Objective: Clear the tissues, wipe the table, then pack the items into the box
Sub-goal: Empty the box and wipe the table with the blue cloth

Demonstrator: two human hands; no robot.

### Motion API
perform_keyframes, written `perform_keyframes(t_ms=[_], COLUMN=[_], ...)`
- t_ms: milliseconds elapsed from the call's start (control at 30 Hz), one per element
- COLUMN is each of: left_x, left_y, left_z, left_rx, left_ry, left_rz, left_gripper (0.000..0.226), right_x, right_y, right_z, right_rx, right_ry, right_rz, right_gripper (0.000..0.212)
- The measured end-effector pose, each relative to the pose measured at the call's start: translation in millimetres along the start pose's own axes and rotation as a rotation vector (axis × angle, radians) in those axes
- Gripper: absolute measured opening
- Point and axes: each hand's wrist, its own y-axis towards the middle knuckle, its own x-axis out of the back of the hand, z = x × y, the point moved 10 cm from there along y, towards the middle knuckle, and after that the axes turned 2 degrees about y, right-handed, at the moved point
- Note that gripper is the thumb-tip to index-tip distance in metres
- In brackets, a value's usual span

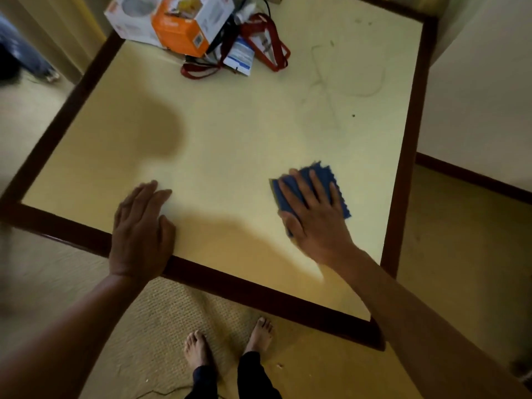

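Table (230,139): cream top, dark wood border.
Cloth (319,172): blue, zigzag-edged, flat on table's near-right part.
Right hand (313,217): fingers straight, spread, pressing cloth.
Left hand (141,226): flat on tabletop, holding nothing.
Box (178,27): orange-white, far edge.

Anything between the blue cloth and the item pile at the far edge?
Head view: no objects, only table top with faint scribble marks and a dark speck. Right hand presses the blue cloth; item pile lies beyond.
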Motion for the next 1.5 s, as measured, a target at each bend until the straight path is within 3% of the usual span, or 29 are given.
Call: perform_keyframes(t_ms=[133, 200, 333, 433, 500, 667, 733, 800, 867, 967, 1033, 1100, 1167, 1233, 1300, 1400, 1500], left_x=[-3, -1, -1, -1, -1, -1, 0, 0, 0, 0, 0, -2, -2, -2, -2, -1, -1], left_y=[0, 0, -1, -1, -1, -1, -1, 0, -1, 0, 0, 0, 0, 1, 0, 0, 1], left_z=[2, 2, 2, 2, 2, 2, 2, 1, 2, 2, 3, 3, 3, 4, 2, 5, 3], left_rx=[0.011, 0.009, 0.001, -0.006, -0.007, 0.008, 0.019, 0.026, 0.031, 0.023, 0.028, 0.033, 0.040, 0.042, 0.038, 0.055, 0.063], left_ry=[0.006, 0.001, 0.000, -0.001, -0.002, 0.001, 0.003, 0.006, 0.007, 0.001, 0.009, 0.015, 0.016, 0.016, 0.013, 0.024, 0.017], left_rz=[0.010, 0.009, 0.003, 0.000, 0.002, 0.008, 0.014, 0.016, 0.017, 0.025, 0.029, 0.038, 0.041, 0.040, 0.040, 0.043, 0.045], left_gripper=[0.052, 0.051, 0.050, 0.051, 0.051, 0.051, 0.052, 0.051, 0.051, 0.052, 0.052, 0.053, 0.053, 0.054, 0.054, 0.055, 0.055], right_x=[17, 31, 27, 9, 0, 17, 27, 26, 23, 1, -3, 4, 17, 26, 25, 6, 2], right_y=[5, 44, 104, 52, -5, 0, 44, 85, 94, 28, -18, -29, -4, 36, 54, 8, -65], right_z=[-129, -146, -61, 26, 31, -112, -115, -73, 5, 87, 58, -12, -78, -99, -72, 2, -28], right_rx=[-0.382, -0.499, -0.340, -0.012, 0.073, -0.381, -0.449, -0.397, -0.212, 0.083, 0.056, -0.132, -0.310, -0.417, -0.396, -0.134, -0.169], right_ry=[0.018, 0.078, 0.055, -0.036, -0.033, 0.003, 0.075, 0.068, 0.021, -0.005, -0.014, -0.035, -0.013, 0.064, 0.066, 0.000, 0.020], right_rz=[0.016, -0.057, -0.133, -0.094, -0.029, -0.019, -0.063, -0.109, -0.168, -0.046, -0.029, -0.041, -0.062, -0.084, -0.099, -0.049, -0.020], right_gripper=[0.063, 0.062, 0.061, 0.059, 0.059, 0.063, 0.065, 0.065, 0.060, 0.059, 0.060, 0.060, 0.060, 0.061, 0.062, 0.062, 0.061])
